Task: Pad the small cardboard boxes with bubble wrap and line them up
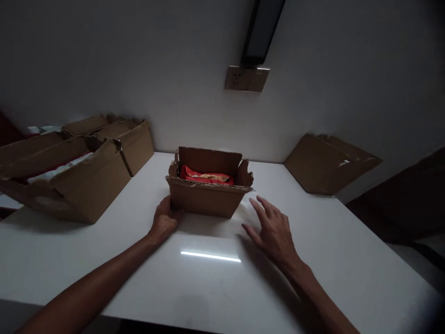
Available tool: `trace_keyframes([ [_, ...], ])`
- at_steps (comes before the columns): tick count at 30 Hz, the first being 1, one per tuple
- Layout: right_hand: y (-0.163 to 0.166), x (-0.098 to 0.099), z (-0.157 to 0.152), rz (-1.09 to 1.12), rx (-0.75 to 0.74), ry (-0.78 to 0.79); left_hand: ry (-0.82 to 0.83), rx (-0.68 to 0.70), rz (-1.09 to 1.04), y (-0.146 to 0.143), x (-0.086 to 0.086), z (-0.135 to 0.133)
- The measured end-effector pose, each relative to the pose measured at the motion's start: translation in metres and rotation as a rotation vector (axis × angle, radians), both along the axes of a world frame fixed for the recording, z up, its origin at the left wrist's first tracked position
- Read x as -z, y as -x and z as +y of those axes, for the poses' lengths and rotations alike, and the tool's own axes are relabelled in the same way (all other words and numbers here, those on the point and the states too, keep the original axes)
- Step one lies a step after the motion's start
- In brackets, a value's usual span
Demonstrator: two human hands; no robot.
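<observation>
A small open cardboard box (205, 198) stands in the middle of the white table (323, 260), with a red snack packet (206, 176) lying inside it. My left hand (163, 221) rests against the box's lower left corner, fingers curled on the cardboard. My right hand (273, 229) hovers just right of the box with its fingers spread, holding nothing and not touching the box.
Two larger open cardboard boxes (79, 178) sit at the table's left, one with white and red contents. A flattened carton (327, 162) leans on the wall at the back right. A wall socket (246, 78) is above.
</observation>
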State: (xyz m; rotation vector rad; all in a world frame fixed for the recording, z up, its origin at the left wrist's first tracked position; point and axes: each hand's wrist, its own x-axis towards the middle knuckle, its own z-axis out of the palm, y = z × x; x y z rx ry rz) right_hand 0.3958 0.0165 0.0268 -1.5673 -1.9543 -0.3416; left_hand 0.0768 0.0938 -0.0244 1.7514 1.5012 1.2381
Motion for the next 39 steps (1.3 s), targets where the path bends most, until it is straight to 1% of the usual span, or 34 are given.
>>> trace_keyframes([
  [2,-0.016,0.001,0.008,0.059,0.087,0.035,-0.014,0.000,-0.001,0.000,0.000,0.000],
  [5,-0.043,-0.003,0.011,0.271,0.199,0.063,-0.024,0.009,-0.012,0.000,-0.003,-0.002],
  [7,-0.057,-0.013,-0.002,0.420,0.236,0.025,-0.021,0.013,-0.018,0.002,-0.009,-0.012],
  [9,-0.064,-0.025,-0.026,0.589,0.234,0.005,-0.017,0.010,-0.016,0.004,-0.016,-0.030],
  [10,-0.064,-0.032,-0.039,0.667,0.219,0.023,-0.025,0.008,-0.012,0.005,-0.019,-0.042],
  [12,-0.055,-0.044,-0.064,0.766,0.171,0.101,-0.070,0.019,-0.010,0.002,-0.025,-0.069],
  [14,-0.037,-0.052,-0.082,0.829,0.104,0.205,-0.089,0.080,-0.022,-0.004,-0.029,-0.095],
  [15,-0.026,-0.054,-0.087,0.861,0.062,0.254,-0.064,0.129,-0.043,-0.009,-0.030,-0.107],
  [17,-0.001,-0.053,-0.091,0.944,-0.026,0.355,0.049,0.253,-0.140,-0.021,-0.033,-0.126],
  [19,0.024,-0.045,-0.091,1.034,-0.097,0.448,0.202,0.393,-0.307,-0.032,-0.036,-0.138],
  [21,0.046,-0.032,-0.091,1.113,-0.146,0.562,0.325,0.482,-0.454,-0.037,-0.039,-0.143],
  [22,0.055,-0.025,-0.092,1.147,-0.164,0.621,0.365,0.482,-0.482,-0.037,-0.040,-0.143],
  [24,0.069,-0.010,-0.095,1.178,-0.188,0.723,0.393,0.387,-0.448,-0.032,-0.042,-0.138],
  [26,0.075,0.003,-0.100,1.154,-0.181,0.749,0.385,0.266,-0.335,-0.022,-0.041,-0.126],
  [28,0.074,0.012,-0.106,1.069,-0.149,0.695,0.368,0.211,-0.169,-0.010,-0.041,-0.109],
  [30,0.068,0.016,-0.112,0.935,-0.120,0.615,0.290,0.178,0.011,0.003,-0.043,-0.092],
  [32,0.062,0.016,-0.117,0.775,-0.140,0.532,0.130,0.096,0.139,0.015,-0.048,-0.083],
  [34,0.059,0.013,-0.120,0.617,-0.210,0.445,-0.071,-0.006,0.196,0.023,-0.054,-0.086],
  [35,0.059,0.011,-0.120,0.537,-0.262,0.407,-0.161,-0.033,0.212,0.025,-0.055,-0.092],
  [36,0.060,0.009,-0.120,0.451,-0.321,0.389,-0.238,-0.014,0.232,0.025,-0.055,-0.100],
  [37,0.062,0.008,-0.119,0.361,-0.384,0.389,-0.299,0.051,0.258,0.024,-0.055,-0.108],
  [39,0.068,0.008,-0.116,0.188,-0.516,0.433,-0.354,0.265,0.349,0.020,-0.050,-0.120],
])
